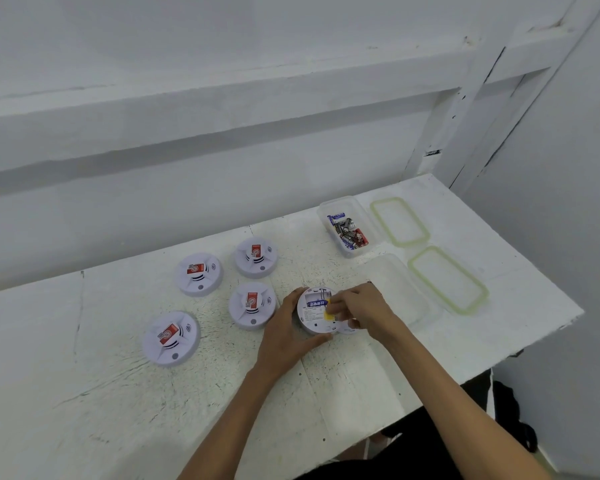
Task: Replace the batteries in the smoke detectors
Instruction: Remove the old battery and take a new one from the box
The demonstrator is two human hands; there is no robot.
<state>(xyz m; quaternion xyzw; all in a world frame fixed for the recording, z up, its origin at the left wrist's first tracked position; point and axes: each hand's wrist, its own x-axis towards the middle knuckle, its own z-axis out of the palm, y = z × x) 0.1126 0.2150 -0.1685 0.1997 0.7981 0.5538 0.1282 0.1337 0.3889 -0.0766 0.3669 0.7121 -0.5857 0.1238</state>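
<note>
**Two hands at work on the back of an overturned smoke detector**

A white, scuffed table stands against a white wall, seen from above by the person working at it. Near the middle of the table lies an overturned smoke detector, back side up. The left hand grips it, fingers curled round its left rim and thumb on its near edge. The right hand reaches over from the right, its fingertips pinching a yellow piece on the detector's back. Just beside that piece a blue-labelled battery lies in the back. Blur hides whether the yellow piece is a battery too.

To the left, four more smoke detectors sit face up, each with a red sticker: one just beside the left hand, one behind it, one further left, and one nearest the viewer.

To the right, at the back, a clear plastic box holds loose batteries. A second clear box sits nearer, by the right hand. Two green-rimmed lids lie flat beside the boxes.
</note>
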